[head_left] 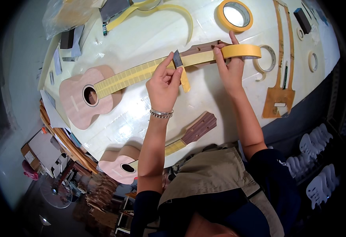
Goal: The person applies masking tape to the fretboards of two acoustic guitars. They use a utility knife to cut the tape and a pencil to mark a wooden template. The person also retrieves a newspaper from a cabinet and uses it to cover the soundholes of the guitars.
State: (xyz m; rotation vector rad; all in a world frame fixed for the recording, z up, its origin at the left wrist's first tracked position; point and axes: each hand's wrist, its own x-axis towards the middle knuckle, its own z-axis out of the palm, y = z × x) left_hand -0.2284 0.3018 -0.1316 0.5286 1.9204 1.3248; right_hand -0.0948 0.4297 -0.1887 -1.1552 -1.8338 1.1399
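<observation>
An unfinished ukulele (72,94) of pinkish wood lies across the table, its fretboard (127,75) covered in yellow masking tape crossed by fret lines. My left hand (163,89) pinches a dark flat blade (177,58) over the neck. Below the blade sticks out a yellow strip (185,82); whether it is tape or a handle I cannot tell. By the brown headstock (200,48), my right hand (231,73) grips a roll of yellow masking tape (242,50), index finger extended. A length of tape (198,59) runs from the roll along the neck toward the blade.
A second ukulele (114,160) lies at the near table edge, partly behind my left forearm. Beyond my right hand are a larger yellow tape roll (221,17), a pale tape roll (273,65) and a long brown template (273,103). White guitar-shaped pieces (315,144) stand lower right.
</observation>
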